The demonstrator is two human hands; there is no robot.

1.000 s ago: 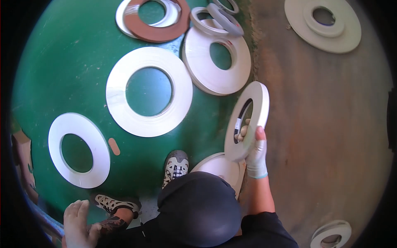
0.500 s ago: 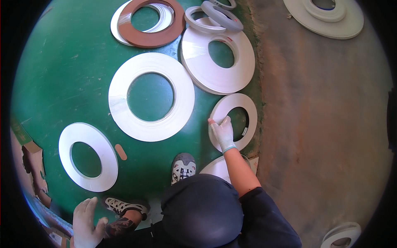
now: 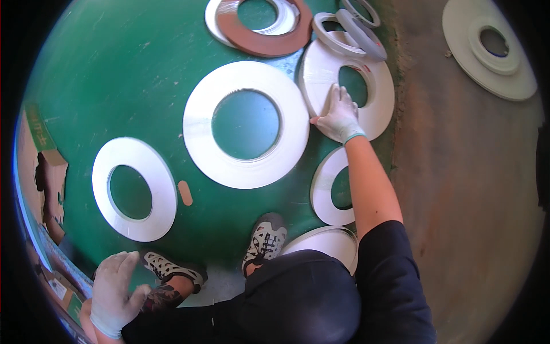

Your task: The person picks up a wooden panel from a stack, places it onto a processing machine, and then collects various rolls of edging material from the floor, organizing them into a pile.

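Note:
My gloved right hand (image 3: 340, 116) reaches across a stack of large white banding rolls (image 3: 380, 102). Its fingers lie spread on the front of the top roll, the tips by the center hole, and the thumb is near the outer edge. Just nearer than the hand, partly behind my forearm, is a smaller white roll (image 3: 323, 192). A wide white roll (image 3: 197, 129) lies flat to the left. My gloved left hand (image 3: 116, 292) hangs at the lower left beside my leg, fingers apart, holding nothing.
Narrow white and grey rolls (image 3: 362, 35) lean on the stack. A brown roll (image 3: 260, 45) overlaps a white one. Another white roll (image 3: 103, 180) lies at left beside a tan oval piece (image 3: 185, 193). Torn cardboard (image 3: 52, 178) borders the left; a pale roll (image 3: 458, 46) lies at far right.
My right hand has left the smaller white roll and moved farther out onto the large stack. The view has shifted; my left hand stays low at the left.

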